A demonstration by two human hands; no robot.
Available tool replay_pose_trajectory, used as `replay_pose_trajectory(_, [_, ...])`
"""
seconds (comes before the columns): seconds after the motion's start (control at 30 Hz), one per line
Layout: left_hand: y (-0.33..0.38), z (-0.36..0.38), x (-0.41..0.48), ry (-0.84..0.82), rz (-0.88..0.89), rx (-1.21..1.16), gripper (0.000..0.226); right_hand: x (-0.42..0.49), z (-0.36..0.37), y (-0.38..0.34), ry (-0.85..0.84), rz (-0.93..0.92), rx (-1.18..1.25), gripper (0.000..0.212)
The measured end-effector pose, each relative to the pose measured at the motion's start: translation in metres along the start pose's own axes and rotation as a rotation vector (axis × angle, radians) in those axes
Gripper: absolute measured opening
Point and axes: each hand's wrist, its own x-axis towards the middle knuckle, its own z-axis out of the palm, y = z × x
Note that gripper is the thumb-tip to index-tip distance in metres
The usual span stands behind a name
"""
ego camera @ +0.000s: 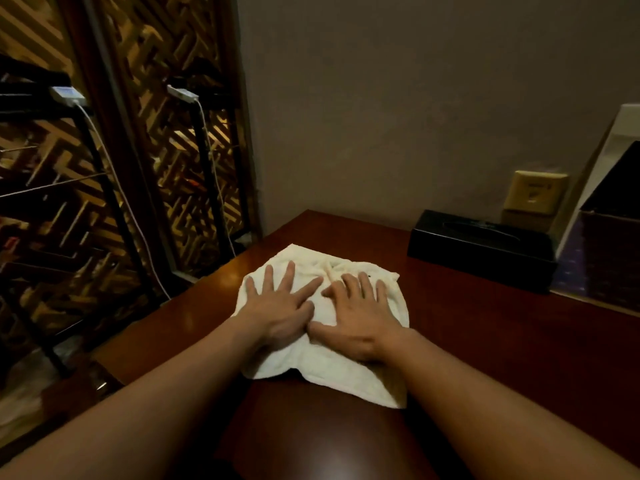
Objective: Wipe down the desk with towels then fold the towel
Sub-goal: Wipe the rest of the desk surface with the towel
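I'm pressing both flat, spread hands, left hand (280, 308) and right hand (360, 322), on the soft, limp towel (332, 372), gripping nothing; corners look best for folding.

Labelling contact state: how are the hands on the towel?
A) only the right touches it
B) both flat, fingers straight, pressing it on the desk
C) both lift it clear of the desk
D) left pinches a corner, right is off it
B: left hand and right hand both lie flat, fingers straight, on the towel, which rests on the desk.
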Motion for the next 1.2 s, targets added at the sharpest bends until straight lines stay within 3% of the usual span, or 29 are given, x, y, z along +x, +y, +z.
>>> replay_pose_trajectory(0.1, [-0.007,-0.002,0.033,-0.010,0.034,0.013,0.050,0.029,0.014,0.010,0.020,0.119,0.074,0.085])
replay_pose_trajectory(0.23, [-0.008,-0.004,0.081,0.015,0.036,0.002,0.050,0.079,0.010,0.024,0.038,0.215,0.001,0.069])
replay_pose_trajectory(0.63, [-0.006,-0.021,0.248,0.006,0.068,0.014,0.050,0.216,-0.006,0.082,0.046,0.458,-0.026,0.073])
replay_pose_trajectory(0.83, [-0.011,-0.025,0.275,-0.002,0.044,-0.017,0.052,0.256,-0.008,0.093,-0.008,0.429,-0.033,0.073])
replay_pose_trajectory(1.2, [-0.063,-0.020,0.280,-0.009,-0.146,-0.109,0.055,0.295,-0.011,0.075,-0.025,0.159,-0.080,0.060])
